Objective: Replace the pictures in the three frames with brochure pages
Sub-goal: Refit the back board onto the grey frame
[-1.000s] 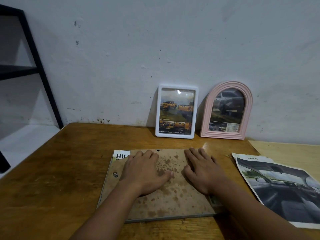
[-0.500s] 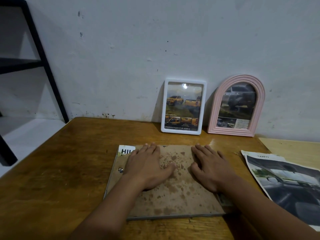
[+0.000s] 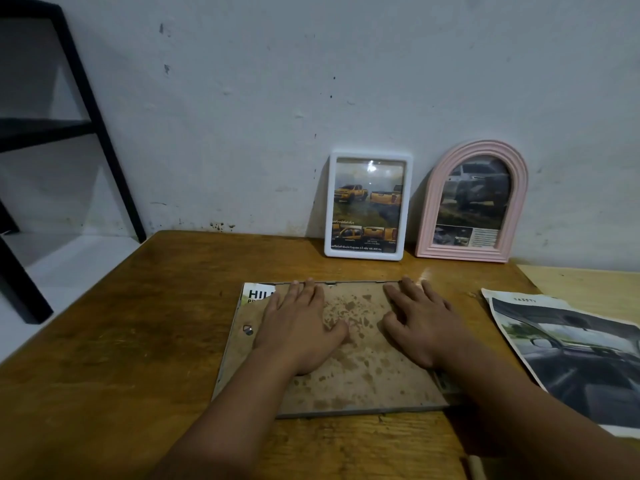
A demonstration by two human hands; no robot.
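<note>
Peeking from under the backing board [image 3: 360,372], a page [image 3: 258,295] lettered "HIL".

Picture frames: three. One white rectangular frame [image 3: 369,205] and one pink arched frame [image 3: 472,202] upright behind the third, a face-down frame [image 3: 349,368]. Loose brochure pages: one [image 3: 571,355], right of the face-down frame. Hands: two, left hand [image 3: 299,332], right hand [image 3: 420,323]. Surface [image 3: 121,341]: one.
</note>
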